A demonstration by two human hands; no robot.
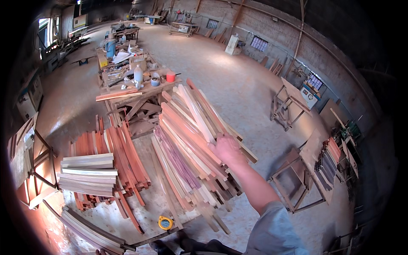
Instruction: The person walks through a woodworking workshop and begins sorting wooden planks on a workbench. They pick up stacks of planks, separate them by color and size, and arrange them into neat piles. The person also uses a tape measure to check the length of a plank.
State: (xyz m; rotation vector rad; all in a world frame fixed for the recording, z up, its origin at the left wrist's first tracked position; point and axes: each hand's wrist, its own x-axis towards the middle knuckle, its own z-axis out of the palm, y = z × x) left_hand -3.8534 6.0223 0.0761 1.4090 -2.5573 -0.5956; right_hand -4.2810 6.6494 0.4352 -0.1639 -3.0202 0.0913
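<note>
My right hand (pixel 228 148) reaches over a fanned pile of long wooden strips. Its fingers are closed at the near end of a pale wooden strip (pixel 196 112) on top of the pile. Below that strip lie several reddish strips (pixel 185 129), with purplish strips (pixel 176 159) along the pile's left side. At the lower edge only a sliver of my left hand (pixel 100 252) shows, by the ends of some grey-brown strips (pixel 91 231); its fingers are mostly cut off by the frame.
On the left of the table sits a stack of red strips (pixel 127 148) with pale strips (pixel 87 163) laid across. A yellow tape measure (pixel 165 222) lies at the near edge. Beyond stands a cluttered bench with a white bottle (pixel 138 74) and a red cup (pixel 170 76). Wooden stands (pixel 293 180) are at right.
</note>
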